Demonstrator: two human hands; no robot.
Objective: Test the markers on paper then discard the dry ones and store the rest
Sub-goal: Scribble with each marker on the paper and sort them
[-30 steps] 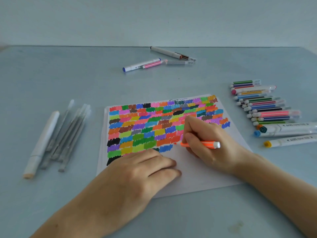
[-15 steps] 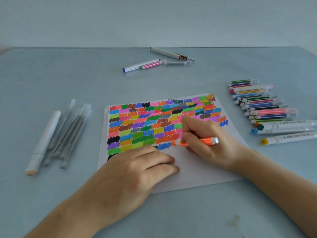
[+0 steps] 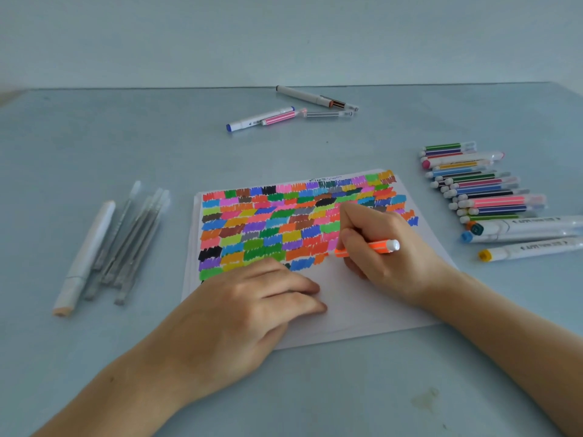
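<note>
Then your right hand (image 3: 388, 250) was closed around the orange marker (image 3: 377, 246), thumb and fingers clamped on its barrel, the white end pointing right and the tip down at the paper (image 3: 362, 298) beside a small orange patch at the end of the lowest row of swatches (image 3: 284, 222). Your left hand (image 3: 252, 307) lay flat, palm down, on the near left part of the paper, fingers loosely together and gripping nothing, covering the bottom edge of the coloured rows. The paper sat in the middle of the blue table (image 3: 94, 146), its far half filled with scribbled blocks of many colours, its near half white.

To your right, a row of markers (image 3: 479, 184) lay side by side on the table, well apart from the paper, with three fatter white ones (image 3: 530, 234) at the near end. To your left, a white marker (image 3: 85, 257) lay just beside a bunch of grey pens (image 3: 132, 244). Farther off, past the paper, four more lay loose: a blue-capped marker (image 3: 258, 118) touching a pink marker (image 3: 280, 117), a clear pen (image 3: 328, 114), and a long white pen (image 3: 312, 97).
</note>
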